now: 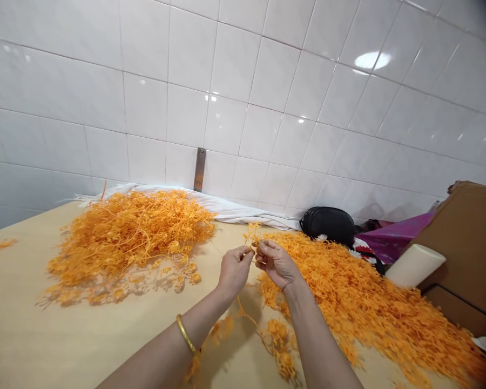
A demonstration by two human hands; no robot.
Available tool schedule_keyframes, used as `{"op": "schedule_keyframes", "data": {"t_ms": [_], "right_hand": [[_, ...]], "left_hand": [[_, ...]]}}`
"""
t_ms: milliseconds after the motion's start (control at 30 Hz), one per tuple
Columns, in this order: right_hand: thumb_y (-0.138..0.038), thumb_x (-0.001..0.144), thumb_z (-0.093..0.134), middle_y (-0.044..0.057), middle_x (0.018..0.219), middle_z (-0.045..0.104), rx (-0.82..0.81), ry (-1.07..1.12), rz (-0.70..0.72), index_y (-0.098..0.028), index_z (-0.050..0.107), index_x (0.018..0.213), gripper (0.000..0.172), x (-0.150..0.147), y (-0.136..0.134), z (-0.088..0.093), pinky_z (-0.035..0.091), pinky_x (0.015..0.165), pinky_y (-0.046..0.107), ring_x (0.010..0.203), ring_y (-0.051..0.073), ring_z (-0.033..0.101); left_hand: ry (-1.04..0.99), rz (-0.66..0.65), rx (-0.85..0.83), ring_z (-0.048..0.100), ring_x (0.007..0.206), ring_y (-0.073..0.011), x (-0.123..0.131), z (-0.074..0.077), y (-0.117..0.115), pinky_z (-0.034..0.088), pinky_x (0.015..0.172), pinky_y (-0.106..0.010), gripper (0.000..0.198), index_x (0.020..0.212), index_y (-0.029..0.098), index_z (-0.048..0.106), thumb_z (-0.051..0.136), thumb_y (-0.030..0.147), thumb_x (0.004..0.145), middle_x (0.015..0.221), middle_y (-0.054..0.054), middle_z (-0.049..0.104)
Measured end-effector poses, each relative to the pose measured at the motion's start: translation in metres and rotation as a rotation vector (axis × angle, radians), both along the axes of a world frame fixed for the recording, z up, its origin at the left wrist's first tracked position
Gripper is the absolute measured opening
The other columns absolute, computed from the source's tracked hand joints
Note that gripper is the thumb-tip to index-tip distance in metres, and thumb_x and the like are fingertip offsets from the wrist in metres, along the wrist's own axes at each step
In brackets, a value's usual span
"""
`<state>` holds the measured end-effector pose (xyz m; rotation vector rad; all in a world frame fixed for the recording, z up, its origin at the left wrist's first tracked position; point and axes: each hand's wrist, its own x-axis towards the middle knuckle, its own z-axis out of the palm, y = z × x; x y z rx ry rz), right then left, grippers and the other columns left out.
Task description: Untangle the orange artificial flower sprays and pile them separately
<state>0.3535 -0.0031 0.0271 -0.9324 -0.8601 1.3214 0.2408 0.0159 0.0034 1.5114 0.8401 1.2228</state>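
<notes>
My left hand (237, 270) and my right hand (276, 263) meet fingertip to fingertip above the table. The left is closed in a pinch on an orange artificial flower stem (245, 313), whose branches hang down below my wrists. My right hand is also pinched, on a small orange flower sprig (251, 233) that sticks up past the fingertips. Exactly where the two pieces join is hidden by my fingers. To the left lies a heap of branched orange stems (137, 237). Beside my right arm spreads a pile of loose orange flower pieces (348, 292).
The pale table (20, 324) meets a white tiled wall, with a white cloth (243, 210) along the back. A black pouch (328, 224), a cream cylinder (415, 265), purple fabric (392, 237) and a brown cardboard box (465, 248) stand at the right.
</notes>
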Motion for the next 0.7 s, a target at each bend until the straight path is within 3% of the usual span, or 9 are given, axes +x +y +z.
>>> {"op": "schedule_keyframes", "data": {"t_ms": [133, 267, 367, 600, 700], "right_hand": [[-0.022, 0.045, 0.071, -0.006, 0.052, 0.051, 0.012, -0.050, -0.135, -0.017, 0.053, 0.061, 0.025, 0.000, 0.001, -0.002, 0.034, 0.049, 0.020, 0.046, 0.005, 0.042], [-0.026, 0.048, 0.069, -0.006, 0.046, 0.047, 0.014, -0.095, -0.134, -0.016, 0.051, 0.056, 0.022, -0.002, 0.003, -0.004, 0.031, 0.046, 0.019, 0.043, 0.005, 0.039], [-0.030, 0.052, 0.068, -0.006, 0.045, 0.047, 0.022, -0.131, -0.109, -0.016, 0.049, 0.055, 0.024, -0.005, 0.003, -0.004, 0.029, 0.045, 0.018, 0.042, 0.004, 0.037], [-0.031, 0.053, 0.068, -0.006, 0.044, 0.046, 0.030, -0.207, -0.116, -0.016, 0.046, 0.055, 0.027, -0.016, 0.004, -0.007, 0.028, 0.043, 0.018, 0.041, 0.005, 0.039], [-0.024, 0.050, 0.069, -0.007, 0.042, 0.044, -0.012, -0.143, -0.207, -0.016, 0.046, 0.054, 0.024, -0.017, 0.009, -0.012, 0.029, 0.041, 0.018, 0.039, 0.004, 0.039]], "left_hand": [[-0.114, -0.034, -0.168, 0.036, 0.049, -0.0077, -0.003, 0.011, -0.002, 0.028, 0.049, -0.020, 0.033, 0.090, 0.016, 0.058, 0.054, 0.016, 0.057, 0.056, 0.004, 0.043], [-0.100, 0.075, -0.126, 0.045, 0.071, -0.0121, -0.008, 0.020, 0.000, 0.032, 0.059, -0.020, 0.015, 0.063, 0.015, 0.061, 0.064, 0.024, 0.051, 0.077, -0.003, 0.051], [-0.120, -0.003, -0.108, 0.043, 0.061, -0.0099, -0.008, 0.019, 0.000, 0.031, 0.056, -0.021, 0.018, 0.049, 0.014, 0.051, 0.062, 0.026, 0.055, 0.059, 0.000, 0.047], [-0.362, -0.174, -0.407, 0.042, 0.046, -0.0065, -0.007, 0.018, -0.002, 0.030, 0.049, -0.020, 0.024, 0.058, 0.014, 0.045, 0.060, 0.032, 0.058, 0.049, 0.002, 0.047], [-0.441, -0.184, -0.514, 0.033, 0.036, -0.0037, -0.007, 0.017, 0.000, 0.025, 0.043, -0.019, 0.025, 0.056, 0.016, 0.039, 0.061, 0.028, 0.058, 0.040, 0.008, 0.035]]}}
